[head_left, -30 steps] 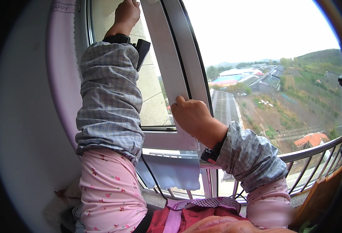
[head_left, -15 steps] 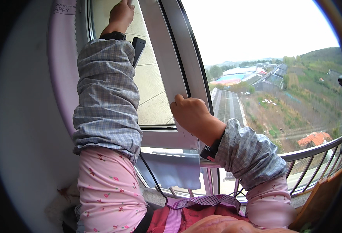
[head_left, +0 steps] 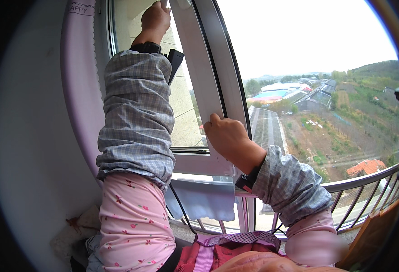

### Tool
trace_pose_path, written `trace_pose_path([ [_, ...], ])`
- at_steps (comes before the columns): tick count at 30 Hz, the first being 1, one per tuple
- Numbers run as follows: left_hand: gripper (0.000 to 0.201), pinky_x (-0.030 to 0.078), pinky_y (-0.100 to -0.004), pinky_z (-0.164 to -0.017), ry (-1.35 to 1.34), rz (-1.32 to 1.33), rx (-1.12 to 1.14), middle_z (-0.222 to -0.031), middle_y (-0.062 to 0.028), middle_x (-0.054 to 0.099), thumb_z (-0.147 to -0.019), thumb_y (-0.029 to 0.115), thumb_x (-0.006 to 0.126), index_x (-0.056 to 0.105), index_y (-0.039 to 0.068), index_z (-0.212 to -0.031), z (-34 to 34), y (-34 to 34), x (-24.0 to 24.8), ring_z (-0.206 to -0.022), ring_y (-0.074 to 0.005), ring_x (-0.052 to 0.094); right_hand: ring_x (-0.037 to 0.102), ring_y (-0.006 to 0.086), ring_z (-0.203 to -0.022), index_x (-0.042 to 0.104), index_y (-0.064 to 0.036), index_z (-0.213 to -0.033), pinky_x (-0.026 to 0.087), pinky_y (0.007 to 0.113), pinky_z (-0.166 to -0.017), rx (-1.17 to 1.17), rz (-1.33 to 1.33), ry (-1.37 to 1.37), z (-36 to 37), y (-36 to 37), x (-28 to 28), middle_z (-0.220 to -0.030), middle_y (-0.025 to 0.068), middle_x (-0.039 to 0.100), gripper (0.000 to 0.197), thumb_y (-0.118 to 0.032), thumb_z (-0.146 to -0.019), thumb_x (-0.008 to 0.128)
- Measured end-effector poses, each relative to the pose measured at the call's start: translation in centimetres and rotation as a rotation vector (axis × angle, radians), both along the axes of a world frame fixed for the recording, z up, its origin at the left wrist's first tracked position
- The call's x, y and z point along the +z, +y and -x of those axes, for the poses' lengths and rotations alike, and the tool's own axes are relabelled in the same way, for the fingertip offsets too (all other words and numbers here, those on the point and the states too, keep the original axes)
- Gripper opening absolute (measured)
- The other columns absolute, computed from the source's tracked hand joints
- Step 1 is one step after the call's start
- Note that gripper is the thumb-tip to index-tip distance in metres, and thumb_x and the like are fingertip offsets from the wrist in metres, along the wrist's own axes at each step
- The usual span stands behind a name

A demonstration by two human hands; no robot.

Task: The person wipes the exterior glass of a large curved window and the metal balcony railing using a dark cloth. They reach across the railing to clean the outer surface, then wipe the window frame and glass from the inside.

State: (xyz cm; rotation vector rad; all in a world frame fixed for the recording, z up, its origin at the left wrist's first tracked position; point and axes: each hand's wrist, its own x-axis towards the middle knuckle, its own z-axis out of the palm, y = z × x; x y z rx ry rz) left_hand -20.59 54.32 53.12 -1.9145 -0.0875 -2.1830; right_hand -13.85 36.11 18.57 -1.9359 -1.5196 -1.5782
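Note:
Near the top edge my left hand (head_left: 156,20) is raised in front of the window glass (head_left: 183,97), with its fingers closed round a small whitish thing cut off by the picture's rim. Its kind does not show. Lower down, my right hand (head_left: 226,136) has its fingers curled at the edge of the white window sash (head_left: 201,59); the fingertips are hidden. A white handle (head_left: 181,3) sits on the sash, right of my left hand. Both forearms wear grey checked sleeve covers (head_left: 136,104). Black straps with devices (head_left: 175,61) are on the wrists.
A pinkish curtain (head_left: 79,68) hangs along the left wall. Below the sash is a pale blue cloth (head_left: 204,199). A curved metal railing (head_left: 362,181) crosses the lower right, beside a wooden panel (head_left: 374,235). Buildings and fields lie far below outside.
My left hand and arm have shifted slightly right. The sash and my right hand also sit a little farther right and lower in view. More of the outside shows past the tiled wall through the glass.

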Motion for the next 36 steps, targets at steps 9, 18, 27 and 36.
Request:
trace_pose_path([
  [9, 0.022, 0.053, -0.0548, -0.085, -0.056, -0.084, 0.006, -0.095, -0.0253, 0.072, -0.093, 0.022, 0.068, 0.067, 0.003, -0.104, 0.4, 0.3, 0.1, -0.096, -0.0467, 0.067, 0.071, 0.0225, -0.068, 0.066, -0.0058, -0.087, 0.057, 0.034, -0.056, -0.009, 0.032, 0.011, 0.6, -1.2, -0.2, -0.089, 0.0082, 0.062, 0.005, -0.01, -0.085, 0.069],
  [18, 0.021, 0.053, -0.0545, -0.083, -0.033, -0.121, 0.098, -0.097, -0.0253, 0.07, -0.092, 0.015, 0.068, 0.065, 0.005, -0.111, 2.5, 1.2, 0.5, -0.097, -0.0457, 0.067, 0.07, 0.0198, -0.066, 0.067, -0.0082, -0.084, 0.055, 0.034, -0.051, 0.041, -0.03, -0.041, 1.0, -1.4, -0.8, -0.086, 0.0061, 0.061, 0.005, -0.012, -0.083, 0.069],
  [27, 0.033, 0.054, -0.0532, -0.085, -0.149, -0.228, 0.234, -0.103, -0.0243, 0.07, -0.093, 0.016, 0.069, 0.065, 0.009, -0.125, 3.7, 3.9, 2.2, -0.098, -0.0457, 0.066, 0.07, 0.0203, -0.069, 0.067, -0.0069, -0.087, 0.055, 0.033, -0.053, 0.066, 0.01, -0.035, 2.2, -2.3, -1.2, -0.086, 0.0068, 0.061, 0.005, -0.011, -0.085, 0.068],
  [36, 0.031, 0.054, -0.0525, -0.084, -0.284, -0.331, 0.277, -0.1, -0.024, 0.069, -0.094, 0.013, 0.066, 0.065, 0.007, -0.125, 0.7, 4.7, 3.1, -0.096, -0.0453, 0.067, 0.07, 0.0184, -0.068, 0.066, -0.0076, -0.086, 0.054, 0.032, -0.051, -0.018, 0.053, -0.071, 0.3, -1.7, -0.4, -0.084, 0.0058, 0.061, 0.007, -0.012, -0.083, 0.07],
])
